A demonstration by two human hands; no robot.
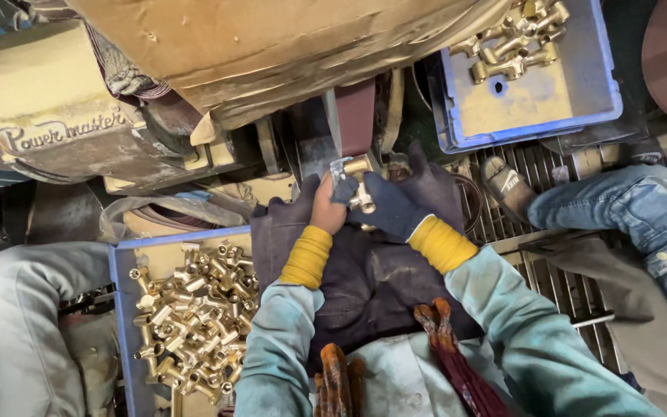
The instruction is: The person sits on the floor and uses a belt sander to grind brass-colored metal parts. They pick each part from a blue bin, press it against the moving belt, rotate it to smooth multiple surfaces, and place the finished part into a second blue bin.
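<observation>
Up against the sanding belt, your left hand and gloved right hand are both closed around one brass fitting; polishing step, I'd judge; next calls for steady pressure, fingers off the belt.

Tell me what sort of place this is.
Likely a metal polishing workshop: a belt sander, blue crates of brass fittings, and both hands, left hand and right hand, holding a brass fitting to the belt.
</observation>
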